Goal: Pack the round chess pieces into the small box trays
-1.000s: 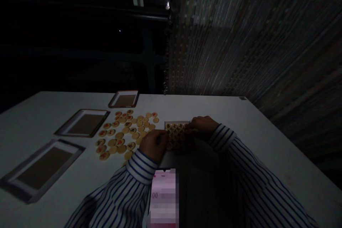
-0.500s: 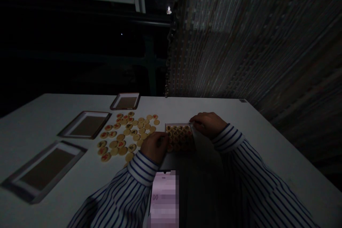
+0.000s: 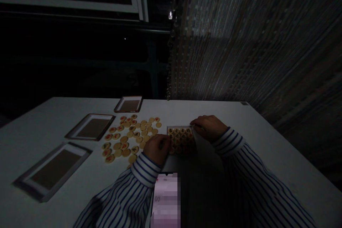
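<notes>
The shallow box of packed round discs rests on the pale worktop, with the person's hands at either side of it. The left hand is at the box's left edge, fingers curled in; I can't tell whether they pinch a disc. At the box's far right corner is the right hand, its fingers bent and their tips by the rim; whether they grip it I can't tell either. The discs inside sit in rows, dark characters showing on the farther ones. Left of the box, loose discs lie scattered, some marked red or black, others plain. Farther left of it stand three brown-floored trays: a far one, a middle one and a near one. A lit pinkish screen, partly blocked out, shows on the box's near side.
</notes>
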Tool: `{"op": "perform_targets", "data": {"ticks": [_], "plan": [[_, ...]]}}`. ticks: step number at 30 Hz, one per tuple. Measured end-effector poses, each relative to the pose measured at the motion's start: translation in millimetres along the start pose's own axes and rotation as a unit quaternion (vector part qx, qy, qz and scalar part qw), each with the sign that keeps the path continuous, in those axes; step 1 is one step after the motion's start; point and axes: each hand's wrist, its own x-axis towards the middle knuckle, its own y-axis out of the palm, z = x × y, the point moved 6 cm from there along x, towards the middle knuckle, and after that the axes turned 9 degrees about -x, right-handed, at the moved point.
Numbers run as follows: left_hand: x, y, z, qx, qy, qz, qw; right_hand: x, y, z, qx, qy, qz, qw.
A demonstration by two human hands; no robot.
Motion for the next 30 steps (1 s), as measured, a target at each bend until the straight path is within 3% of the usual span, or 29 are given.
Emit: {"op": "perform_targets", "data": {"ticks": [10,30], "plan": [[0,-2.1,-1,0.003,0.004,-0.013,1.000,-2,-6,5,-0.006,-0.015,-0.002,1.000],[-1,-3.4,-5,0.002,0.016,-0.012,1.000,2,1,14,-0.016,-0.047,-0.001,0.999]]}}
